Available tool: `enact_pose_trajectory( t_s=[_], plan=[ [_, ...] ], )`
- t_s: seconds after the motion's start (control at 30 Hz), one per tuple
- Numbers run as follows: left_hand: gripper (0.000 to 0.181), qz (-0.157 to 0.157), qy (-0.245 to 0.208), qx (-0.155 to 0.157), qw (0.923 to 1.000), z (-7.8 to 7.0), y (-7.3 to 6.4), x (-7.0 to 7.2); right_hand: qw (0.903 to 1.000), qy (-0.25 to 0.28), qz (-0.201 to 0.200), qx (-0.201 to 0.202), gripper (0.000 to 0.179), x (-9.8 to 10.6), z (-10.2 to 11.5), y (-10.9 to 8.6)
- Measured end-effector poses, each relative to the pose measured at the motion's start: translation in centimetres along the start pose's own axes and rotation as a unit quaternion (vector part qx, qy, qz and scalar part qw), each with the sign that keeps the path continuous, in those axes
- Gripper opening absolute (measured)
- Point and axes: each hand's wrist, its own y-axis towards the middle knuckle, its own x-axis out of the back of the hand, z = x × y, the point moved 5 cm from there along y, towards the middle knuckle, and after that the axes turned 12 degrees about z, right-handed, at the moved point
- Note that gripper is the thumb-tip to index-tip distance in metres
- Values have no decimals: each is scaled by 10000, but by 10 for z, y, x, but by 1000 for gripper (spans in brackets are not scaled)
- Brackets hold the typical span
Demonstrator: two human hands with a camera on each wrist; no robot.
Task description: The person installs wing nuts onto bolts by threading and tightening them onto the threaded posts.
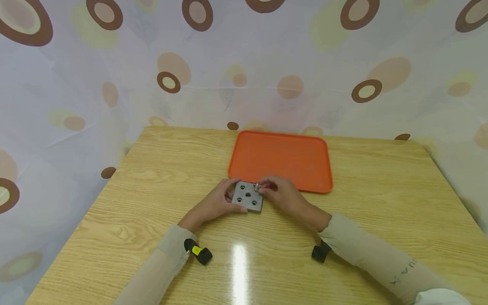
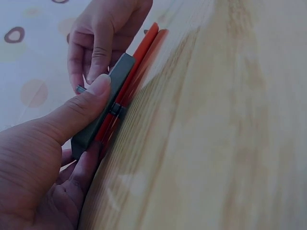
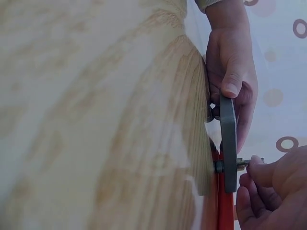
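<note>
A square grey metal plate (image 1: pixel 245 206) with several round holes is held by my left hand (image 1: pixel 217 201), thumb along the near edge and fingers at the far left corner. At the plate's far right corner, my right hand (image 1: pixel 284 195) pinches a small metal fastener (image 3: pixel 241 163) between thumb and fingertips. It stands upright on the top face; whether it is a nut or a bolt end, I cannot tell. Under the plate, in the right wrist view, a dark round bolt head (image 3: pixel 218 166) lines up with it. The left wrist view shows the plate edge-on below the left thumb (image 2: pixel 98 86).
An orange tray (image 1: pixel 282 156) lies just behind the plate on the wooden table (image 1: pixel 171 161). Its near edge is close to both hands. A patterned cloth (image 1: pixel 267 63) hangs behind and beside the table.
</note>
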Motion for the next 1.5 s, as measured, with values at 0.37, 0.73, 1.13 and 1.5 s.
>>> enact_pose_trajectory(
  t_s=[0.37,0.73,1.13,1.5],
  plan=[
    [86,-85,61,23,9999,-2,1,-1,10000,22,-4,37,29,-2,1,3],
    [90,-44,84,-35,9999,-2,2,1,10000,33,59,-47,30,-4,-2,6],
    [90,-31,51,13,10000,-6,-1,1,9999,-13,123,-86,31,-3,-2,7],
    [87,-75,133,71,9999,-23,-7,1,9994,-76,119,-310,30,-3,-3,7]
  ],
)
